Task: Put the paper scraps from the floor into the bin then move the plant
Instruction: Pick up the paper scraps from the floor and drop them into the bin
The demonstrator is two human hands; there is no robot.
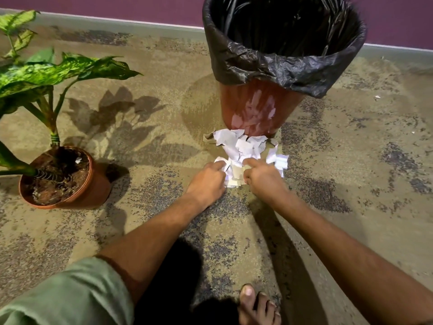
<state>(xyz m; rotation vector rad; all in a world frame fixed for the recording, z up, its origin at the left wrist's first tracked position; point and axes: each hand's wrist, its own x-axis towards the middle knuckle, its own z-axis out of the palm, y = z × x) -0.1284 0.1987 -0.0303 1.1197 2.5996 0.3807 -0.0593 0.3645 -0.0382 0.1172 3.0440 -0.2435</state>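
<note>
Here, paper scraps (246,148): we see a white heap lying on the floor (351,160), touching the base of the bin on its near side.
Left hand (207,178): we see it at the near left edge of the heap, its fingers curled and pinching some scraps.
Right hand (262,177): it is at the near middle of the heap, forefinger stretched over the paper, the other fingers curled on scraps.
Bin (255,106): it is terracotta-coloured and stands upright by the purple wall (117,5), with a black liner bag (281,69) folded over its rim.
Plant (35,73): it has green mottled leaves and stands in a brown pot (93,186), well to the left of the bin.
Bare foot (257,306): we see it at the lower edge.
</note>
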